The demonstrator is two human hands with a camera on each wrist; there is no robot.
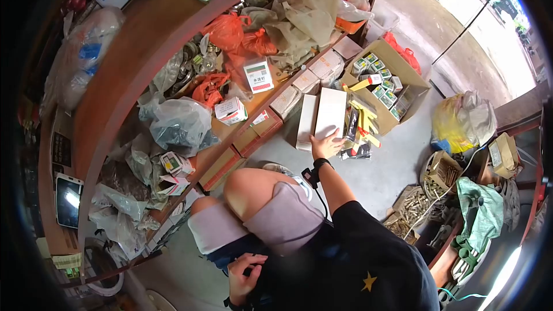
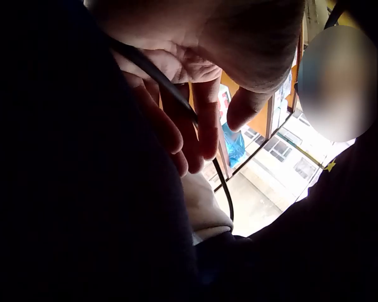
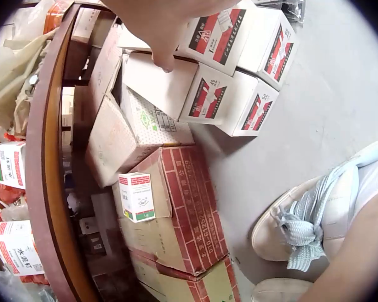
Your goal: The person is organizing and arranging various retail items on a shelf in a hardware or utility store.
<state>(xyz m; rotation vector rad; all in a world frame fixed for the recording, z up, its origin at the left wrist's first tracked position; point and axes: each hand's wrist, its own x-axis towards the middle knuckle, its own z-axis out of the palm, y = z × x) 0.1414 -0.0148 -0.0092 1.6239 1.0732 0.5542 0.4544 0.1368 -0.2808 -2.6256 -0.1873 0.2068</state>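
Observation:
My right hand rests with spread fingers on the near end of a long white box. Its thumb lies toward the narrower white box alongside. Seen from the right wrist, that hand is over several stacked white boxes, and the thumb tip touches a white box with a red and black end label. My left hand is held near my lap, its fingers loosely bent with nothing gripped. A black cable passes across the left palm in the left wrist view.
Yellow-handled tools lie right of the white boxes, before an open carton of small packs. Brown cartons line the shelf's foot. Bags and small boxes crowd the shelf. Bins of metal parts stand at right; my shoe is close by.

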